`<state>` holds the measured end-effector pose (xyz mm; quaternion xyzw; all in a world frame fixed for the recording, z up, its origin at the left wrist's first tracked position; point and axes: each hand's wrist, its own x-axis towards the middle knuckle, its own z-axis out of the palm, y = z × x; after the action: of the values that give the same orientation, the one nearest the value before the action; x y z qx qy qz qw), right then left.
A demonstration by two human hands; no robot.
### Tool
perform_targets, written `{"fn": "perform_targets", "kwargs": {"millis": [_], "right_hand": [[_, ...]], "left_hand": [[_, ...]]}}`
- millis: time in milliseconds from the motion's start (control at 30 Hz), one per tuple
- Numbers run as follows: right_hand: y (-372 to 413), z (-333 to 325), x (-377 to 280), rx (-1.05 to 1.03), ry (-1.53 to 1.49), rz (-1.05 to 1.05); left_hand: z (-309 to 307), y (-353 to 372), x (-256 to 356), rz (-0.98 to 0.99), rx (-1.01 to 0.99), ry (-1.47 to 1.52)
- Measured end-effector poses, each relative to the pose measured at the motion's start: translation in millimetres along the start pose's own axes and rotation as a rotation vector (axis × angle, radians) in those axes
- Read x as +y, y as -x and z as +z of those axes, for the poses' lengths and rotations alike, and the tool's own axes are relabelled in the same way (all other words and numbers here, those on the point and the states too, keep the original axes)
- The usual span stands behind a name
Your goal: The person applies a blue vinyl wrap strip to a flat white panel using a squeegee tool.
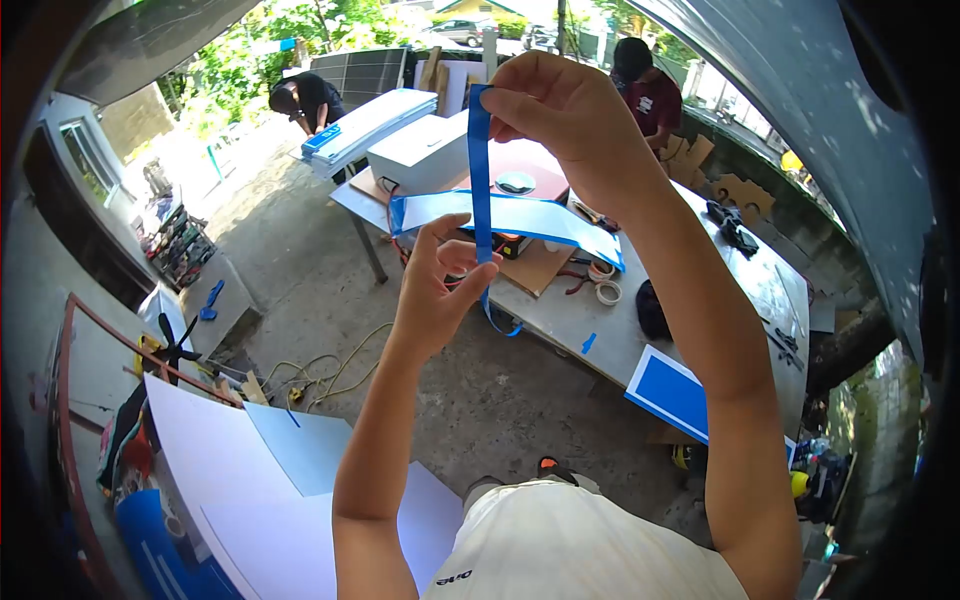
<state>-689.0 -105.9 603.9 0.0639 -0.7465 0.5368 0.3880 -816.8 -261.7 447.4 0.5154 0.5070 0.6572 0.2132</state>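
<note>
- The right hand is pinching the top end of the blue strip, grip clamped on it, raised high over the surface.
- The left hand is pinching the same strip lower down, thumb and fingers closed on it. The loose tail is curling free below the left hand.
- The strip is hanging near vertical and taut between the two hands, in the air and well clear of the surface.
- Step in hand, as a judgement: the person is stretching and straightening a length of strip between both hands.
- Handling from here calls for even tension and no twist, since the strip looks thin and likely to fold on itself.
- A white sheet with blue edge is showing behind the strip. It is not possible to tell whether it is touching the strip.
- The surface is carrying tape rolls, pliers, a white box and a dark tool.
- A blue panel is leaning at the near edge of the surface.
- The setting is an outdoor yard with a concrete floor. White sheets and a yellow cable are lying on the floor.
- Two other people are working at the far end, well apart from the hands.
</note>
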Motion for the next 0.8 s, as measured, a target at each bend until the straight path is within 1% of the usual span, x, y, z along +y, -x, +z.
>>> {"fn": "perform_targets", "kwargs": {"millis": [33, 67, 133, 167, 200, 300, 367, 433, 500, 533, 600, 667, 733, 767, 800], "right_hand": [[4.0, -6.7, -3.6, 0.047, 0.018, -0.002], [7.9, -14.7, -7.4, 0.094, 0.051, -0.005], [17.4, -32.9, -15.6, 0.187, 0.109, -0.065], [22.6, -52.2, -17.1, 0.137, 0.131, -0.117], [24.9, -53.4, -35.8, 0.324, -0.033, 0.072], [51.9, -103.0, -57.8, 0.362, 0.001, -0.113], [83.0, -154.7, -76.9, 0.495, 0.133, -0.156], [127.2, -196.7, -98.2, 0.579, 0.206, -0.146], [181.6, -237.9, -112.3, 0.700, 0.230, -0.171], [216.5, -267.4, -119.7, 0.723, 0.248, -0.159], [282.4, -320.4, -128.1, 0.873, 0.375, -0.063], [329.6, -319.4, -131.6, 0.882, 0.377, -0.030], [393.1, -339.5, -135.6, 1.136, 0.398, 0.044], [424.2, -350.2, -137.0, 1.214, 0.407, 0.085], [455.7, -362.3, -137.6, 1.238, 0.418, 0.099]], "left_hand": [[2.5, 0.5, -15.9, 0.013, -0.084, -0.051], [5.7, 1.8, -32.5, 0.009, -0.114, -0.023], [14.7, 6.0, -59.7, -0.022, -0.245, -0.149], [20.5, 9.1, -68.0, -0.029, -0.285, -0.196], [24.2, 13.1, -79.6, -0.043, -0.323, -0.168], [31.1, 22.0, -110.9, -0.176, -0.360, -0.195], [34.4, 28.8, -125.4, -0.219, -0.442, -0.194], [38.6, 34.8, -137.6, -0.259, -0.517, -0.204], [46.9, 39.2, -147.7, -0.324, -0.532, -0.143], [53.5, 38.6, -149.3, -0.330, -0.561, -0.133], [67.3, 37.7, -149.3, -0.351, -0.644, -0.223], [81.3, 36.8, -161.4, -0.394, -0.699, -0.227], [101.2, 33.2, -166.7, -0.416, -0.773, -0.273], [112.9, 30.7, -166.1, -0.442, -0.804, -0.330], [123.1, 30.0, -171.5, -0.451, -0.833, -0.326]]}}
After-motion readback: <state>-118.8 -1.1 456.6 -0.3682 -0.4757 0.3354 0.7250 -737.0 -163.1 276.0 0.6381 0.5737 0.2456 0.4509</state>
